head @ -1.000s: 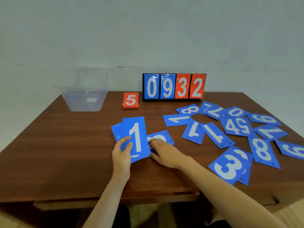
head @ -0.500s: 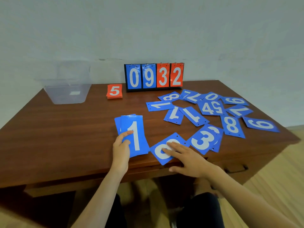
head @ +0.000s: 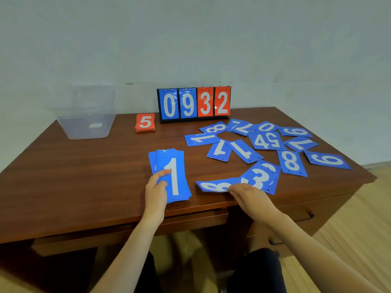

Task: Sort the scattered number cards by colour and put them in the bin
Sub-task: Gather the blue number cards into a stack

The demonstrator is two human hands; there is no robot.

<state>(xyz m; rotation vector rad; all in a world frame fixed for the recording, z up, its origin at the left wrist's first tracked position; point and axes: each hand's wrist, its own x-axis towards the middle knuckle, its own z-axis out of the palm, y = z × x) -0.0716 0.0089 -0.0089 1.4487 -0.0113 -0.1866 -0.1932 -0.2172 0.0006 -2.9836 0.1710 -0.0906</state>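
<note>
Your right hand (head: pixel 251 197), which lay flat on a loose blue card (head: pixel 213 185) half a second ago, now pinches that card's near edge, and the card has tipped up off the desk (head: pixel 84 176); its white digit is blurred.

Head view: your left hand (head: pixel 155 191) grips a stack of blue cards (head: pixel 173 176), thumb across the top card's white 1. Beside your right hand lies a blue 3 card (head: pixel 259 178), touching the pinched card. More scattered blue cards (head: pixel 291 160) overlap across the desk's right side. At the back left stands a clear plastic bin (head: pixel 86 125). Near it sits a red card stack (head: pixel 145 123) topped by a 5, just beside a flip scoreboard (head: pixel 193 103) reading 0932.
</note>
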